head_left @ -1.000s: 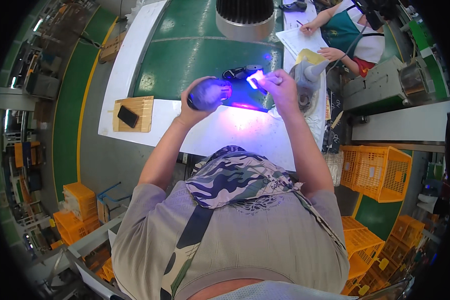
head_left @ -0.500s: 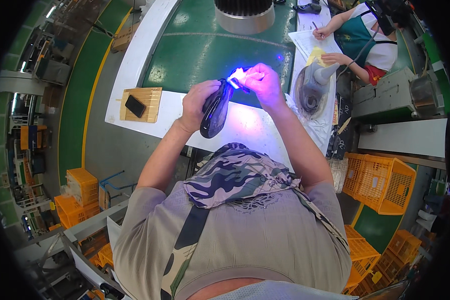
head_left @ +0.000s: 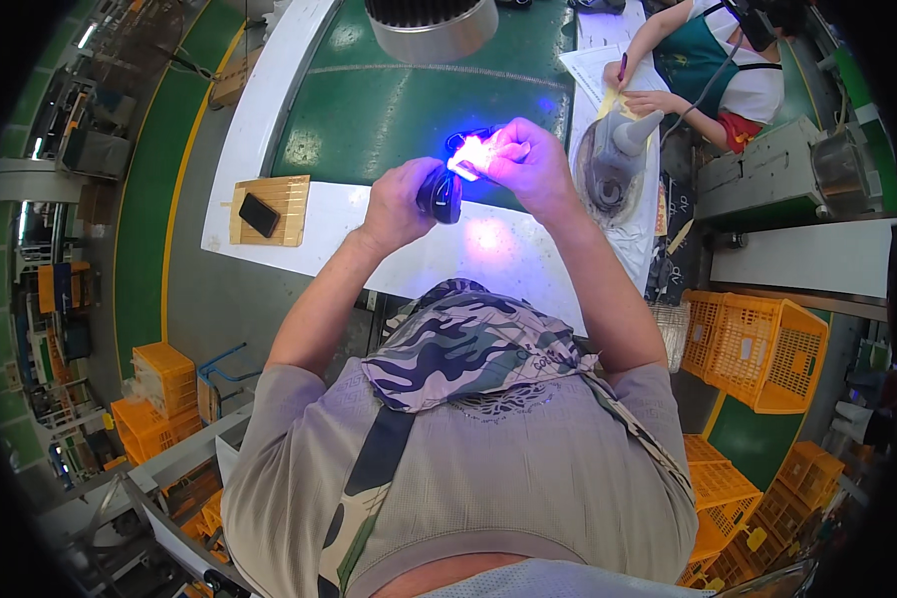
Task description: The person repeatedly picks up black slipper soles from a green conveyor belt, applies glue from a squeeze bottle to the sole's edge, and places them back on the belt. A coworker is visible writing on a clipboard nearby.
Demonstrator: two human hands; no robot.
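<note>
Head cam: left hand (head_left: 399,206) is gripping a glossy black piece (head_left: 448,199) above the white tabletop (head_left: 329,221), probably steadying it. Right hand (head_left: 534,171) is pinching a small glowing item (head_left: 470,157) right beside it, maybe for finer control; glare's hiding what.

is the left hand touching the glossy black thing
Touching: the head view shows the left hand gripping the glossy black thing, with no gap between them.
</note>
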